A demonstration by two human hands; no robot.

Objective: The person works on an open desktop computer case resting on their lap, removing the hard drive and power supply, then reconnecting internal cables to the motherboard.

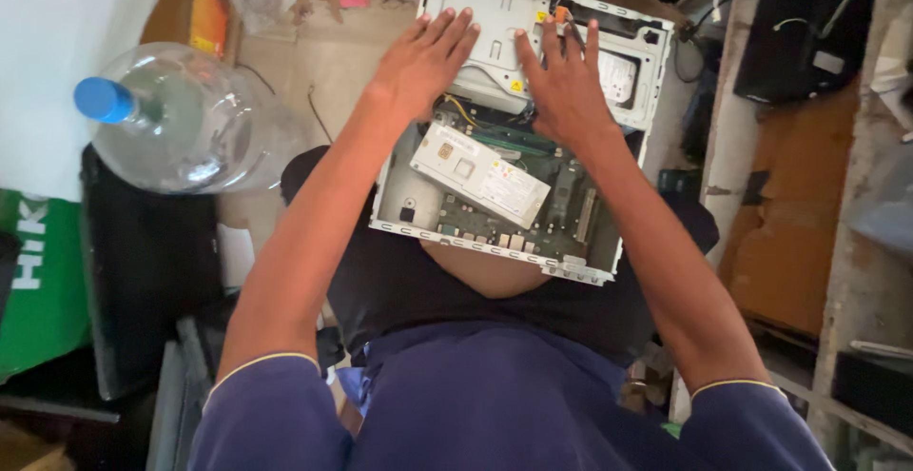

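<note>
Both hands are lying flat on the open computer case [533,147] that is resting across the person's lap. The left hand [423,57] is spreading its fingers wide, palm down, pressing on the grey metal drive cage [490,29] at the far end of the case and gripping nothing. The right hand [566,86] is also lying open on the cage, fingers straight; a small orange-handled tool [563,16] is poking up between its fingertips, though I cannot tell whether the hand is actually pinching it. Nearer the person, inside the case, a silver power supply box [480,174] is sitting over the green motherboard [561,209].

The room is cramped and dusty, with a bare floor [314,62] beyond the case. A big clear water bottle [185,119] with a blue cap is lying at the left, beside a green carton [38,281]. At the right, wooden shelving [789,205] and black equipment with white cables [808,24] are crowding in close.
</note>
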